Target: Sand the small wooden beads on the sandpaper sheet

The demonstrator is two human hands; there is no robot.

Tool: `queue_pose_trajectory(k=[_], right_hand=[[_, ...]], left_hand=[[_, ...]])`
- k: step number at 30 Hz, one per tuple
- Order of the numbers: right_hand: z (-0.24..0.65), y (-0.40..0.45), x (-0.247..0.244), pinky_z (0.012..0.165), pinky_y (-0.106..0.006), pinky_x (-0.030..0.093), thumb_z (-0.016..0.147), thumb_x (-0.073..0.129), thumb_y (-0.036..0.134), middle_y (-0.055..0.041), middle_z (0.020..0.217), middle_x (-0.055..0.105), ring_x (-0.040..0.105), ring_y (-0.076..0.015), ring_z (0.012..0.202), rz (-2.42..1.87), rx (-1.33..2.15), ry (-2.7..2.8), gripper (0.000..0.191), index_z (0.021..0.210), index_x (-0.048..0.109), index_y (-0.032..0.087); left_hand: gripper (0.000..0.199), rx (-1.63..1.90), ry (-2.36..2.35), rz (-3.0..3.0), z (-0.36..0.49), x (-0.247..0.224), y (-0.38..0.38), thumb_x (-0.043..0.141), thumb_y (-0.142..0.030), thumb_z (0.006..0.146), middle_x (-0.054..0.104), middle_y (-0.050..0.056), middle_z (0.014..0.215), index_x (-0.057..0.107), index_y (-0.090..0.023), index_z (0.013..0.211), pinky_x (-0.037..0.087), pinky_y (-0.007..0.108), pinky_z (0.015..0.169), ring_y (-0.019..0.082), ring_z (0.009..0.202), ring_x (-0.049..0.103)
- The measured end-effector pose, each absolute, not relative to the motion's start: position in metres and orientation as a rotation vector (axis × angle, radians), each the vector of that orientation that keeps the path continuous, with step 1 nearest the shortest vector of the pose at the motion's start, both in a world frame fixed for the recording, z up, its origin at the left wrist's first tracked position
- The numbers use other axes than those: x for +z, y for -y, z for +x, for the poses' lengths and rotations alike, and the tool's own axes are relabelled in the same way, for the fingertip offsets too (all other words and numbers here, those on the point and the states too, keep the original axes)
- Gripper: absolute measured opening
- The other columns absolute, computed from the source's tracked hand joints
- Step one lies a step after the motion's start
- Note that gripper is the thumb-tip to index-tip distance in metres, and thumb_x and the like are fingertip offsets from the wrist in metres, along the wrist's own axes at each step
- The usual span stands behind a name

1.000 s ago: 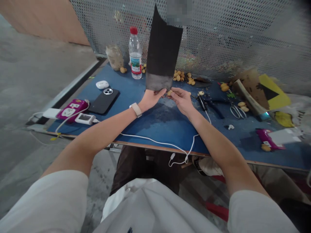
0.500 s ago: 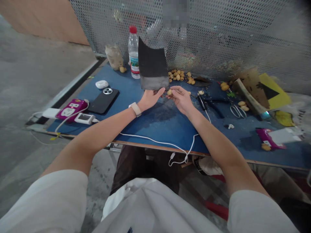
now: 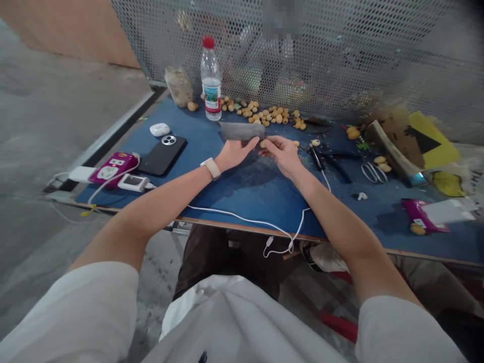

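Note:
My left hand grips a cleaver whose steel edge band shows. Its blade tips away from me, low over the blue table, and its black face is mostly out of sight. My right hand pinches a small yellow fruit between thumb and fingers, close to the blade's end. A heap of similar fruits lies just beyond the blade. A white strap sits on my left wrist.
A water bottle and a jar stand at the back. A phone, earbud case and magenta power strip lie left. Pliers and scissors lie right. A white cable crosses the table, with perforated metal mesh behind.
The cleaver has swung down from nearly upright and now tips away, low over the table. The fruit heap behind it has come into view. My right hand has barely moved.

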State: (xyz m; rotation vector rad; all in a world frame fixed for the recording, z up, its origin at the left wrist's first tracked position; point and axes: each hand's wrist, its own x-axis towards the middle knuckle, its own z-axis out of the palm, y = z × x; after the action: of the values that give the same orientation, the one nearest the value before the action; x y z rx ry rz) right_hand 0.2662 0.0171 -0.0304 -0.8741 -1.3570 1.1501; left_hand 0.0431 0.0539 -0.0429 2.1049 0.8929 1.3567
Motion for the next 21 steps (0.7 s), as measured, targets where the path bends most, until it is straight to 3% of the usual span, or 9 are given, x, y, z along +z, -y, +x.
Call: queue_pose_trajectory(k=[8,13,18,21], right_hand=[[0.2665,-0.0151,-0.0275,0.086,-0.035,0.075,0.066,0.109,0.093,-0.0013,0.095,0.088,0.085,-0.0198,0.084,-0.900,1.148,1.362,0.076,0.101,0.087,0.028],[0.2656,-0.0138,-0.0267,0.088,-0.038,0.074,0.067,0.110,0.091,-0.0022,0.092,0.087,0.081,-0.0197,0.080,-0.909,1.036,1.389,0.075,0.100,0.088,0.028],[0.2638,-0.0139,-0.0265,0.084,-0.038,0.073,0.070,0.111,0.088,-0.0012,0.091,0.086,0.080,-0.0195,0.078,-0.880,0.993,1.365,0.070,0.100,0.089,0.028],[0.2640,-0.0165,-0.0278,0.082,-0.037,0.073,0.063,0.112,0.090,-0.0003,0.090,0.085,0.080,-0.0193,0.078,-0.891,1.048,1.303,0.075,0.099,0.088,0.028]], left_hand=[[0.047,1.298,-0.913,2.016,0.0424,-0.0422,-0.0539,0.071,-0.063,0.121,0.078,0.007,0.088,0.071,-0.026,0.092,0.069,0.044,0.110,0.026,0.091,0.081],[0.059,1.260,-0.927,2.065,0.0435,-0.0378,-0.0503,0.062,-0.071,0.124,0.078,0.008,0.084,0.069,-0.026,0.087,0.072,0.049,0.110,0.028,0.086,0.081],[0.063,1.271,-0.937,2.050,0.0466,-0.0368,-0.0481,0.057,-0.078,0.123,0.075,0.007,0.081,0.067,-0.027,0.087,0.072,0.045,0.101,0.026,0.084,0.079],[0.065,1.273,-0.924,2.065,0.0474,-0.0374,-0.0473,0.053,-0.079,0.124,0.075,0.007,0.081,0.065,-0.028,0.086,0.072,0.046,0.101,0.027,0.083,0.078]])
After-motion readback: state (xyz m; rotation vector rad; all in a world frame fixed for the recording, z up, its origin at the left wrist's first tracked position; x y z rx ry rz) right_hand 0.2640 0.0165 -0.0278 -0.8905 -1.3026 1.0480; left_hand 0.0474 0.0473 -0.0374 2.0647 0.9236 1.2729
